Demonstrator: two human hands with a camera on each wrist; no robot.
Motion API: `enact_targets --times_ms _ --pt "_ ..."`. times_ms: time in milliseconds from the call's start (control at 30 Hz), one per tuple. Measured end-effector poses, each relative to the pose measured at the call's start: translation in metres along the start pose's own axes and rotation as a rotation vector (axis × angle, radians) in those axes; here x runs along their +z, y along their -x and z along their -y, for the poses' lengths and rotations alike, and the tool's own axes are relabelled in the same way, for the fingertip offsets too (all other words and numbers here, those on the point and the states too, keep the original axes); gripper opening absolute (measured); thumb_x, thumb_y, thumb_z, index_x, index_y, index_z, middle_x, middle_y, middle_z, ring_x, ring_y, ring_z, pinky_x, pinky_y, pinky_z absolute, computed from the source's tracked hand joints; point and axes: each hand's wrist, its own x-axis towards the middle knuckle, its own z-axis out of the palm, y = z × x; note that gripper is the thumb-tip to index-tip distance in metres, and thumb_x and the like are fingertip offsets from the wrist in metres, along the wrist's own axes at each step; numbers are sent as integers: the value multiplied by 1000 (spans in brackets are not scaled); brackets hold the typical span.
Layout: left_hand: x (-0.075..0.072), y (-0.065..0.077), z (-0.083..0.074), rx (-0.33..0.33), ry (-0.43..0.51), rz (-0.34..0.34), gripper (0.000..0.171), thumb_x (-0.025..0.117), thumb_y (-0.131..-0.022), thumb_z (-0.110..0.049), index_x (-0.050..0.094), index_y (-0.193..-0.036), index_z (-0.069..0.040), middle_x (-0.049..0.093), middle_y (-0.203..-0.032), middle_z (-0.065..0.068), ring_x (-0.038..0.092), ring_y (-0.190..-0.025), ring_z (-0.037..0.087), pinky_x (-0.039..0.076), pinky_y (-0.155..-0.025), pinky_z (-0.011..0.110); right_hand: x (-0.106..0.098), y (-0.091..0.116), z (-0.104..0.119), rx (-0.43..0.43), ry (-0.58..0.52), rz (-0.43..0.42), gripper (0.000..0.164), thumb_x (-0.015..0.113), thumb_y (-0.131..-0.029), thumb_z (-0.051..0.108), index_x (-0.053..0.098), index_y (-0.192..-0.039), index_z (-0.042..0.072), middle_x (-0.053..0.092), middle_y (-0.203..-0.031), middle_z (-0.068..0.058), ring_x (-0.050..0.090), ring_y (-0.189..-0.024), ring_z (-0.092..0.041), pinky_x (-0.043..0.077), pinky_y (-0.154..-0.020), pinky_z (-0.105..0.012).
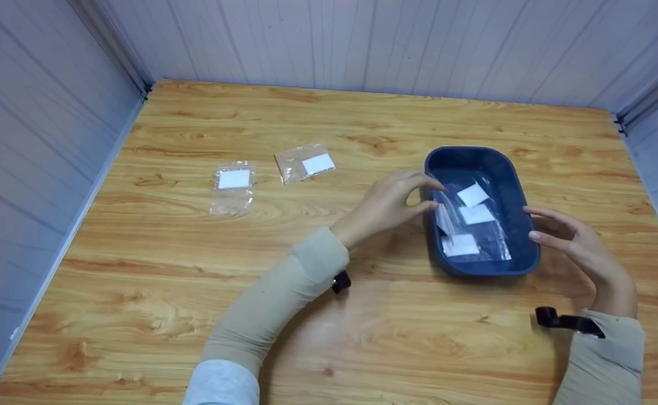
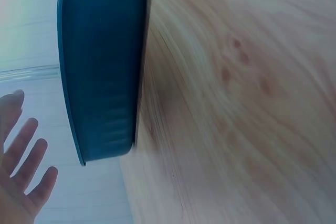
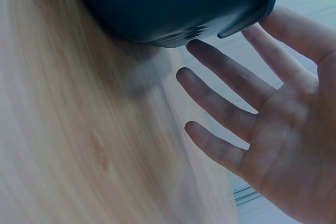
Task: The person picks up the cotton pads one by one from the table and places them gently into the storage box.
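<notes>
"Two small clear bags lie out on the wooden table [image 1: 396,343], don't they?"

"Yes, both left of the dark blue box [image 1: 513,225]. One, the plain bag [image 1: 229,201], sits farthest left; the other, the red-edged bag [image 1: 294,167], lies tilted just beside it, toward the box. Each shows a white slip."

"And inside the box?"

"Several more bags [image 1: 487,239], overlapping, with white slips [image 1: 473,194] showing through. Some lean against the left wall; I can't count them surely."

"Where's the left hand [image 1: 392,202]?"

"At the box's left rim, thumb and forefinger apart with a gap between the tips, pointing in over the bags. Its other fingers spread loosely in the left wrist view. Whether a fingertip brushes a bag, I can't tell."

"The right hand [image 1: 586,250]?"

"On the opposite side, thumb and forefinger at the right rim. The remaining fingers stretch out, separated, beside the outer wall."

"So the hands are apart?"

"Well apart, the box between them. Both arms wear beige sleeves [image 1: 275,301]; a black band [image 1: 579,324] shows at the right wrist."
</notes>
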Motion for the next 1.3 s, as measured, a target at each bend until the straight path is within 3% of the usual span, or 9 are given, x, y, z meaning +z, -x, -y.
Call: enact_targets --times_ms 400,667,1300 --pt "-26 21 19 -60 -28 23 30 68 -96 -28 67 -124 -17 64 -126 -3 55 -120 11 37 -104 22 0 -1 0 13 7 -7 50 58 -101 16 44 -149 11 52 -137 12 50 -118 4 43 -89 -11" --pt "-42 37 32 -75 23 7 30 67 -96 -28 66 -124 -16 64 -125 -3 55 -120 12 40 -103 25 0 0 -1 3 8 0 51 58 -101 14 43 -150 10 52 -137 11 50 -118 3 43 -90 -11" --pt "-77 67 56 -233 37 20 33 69 -95 -29 65 -128 -23 60 -131 -8 50 -127 12 38 -107 31 0 0 0 -10 21 0 51 58 -102 15 42 -150 10 50 -138 10 49 -118 4 44 -89 -12"
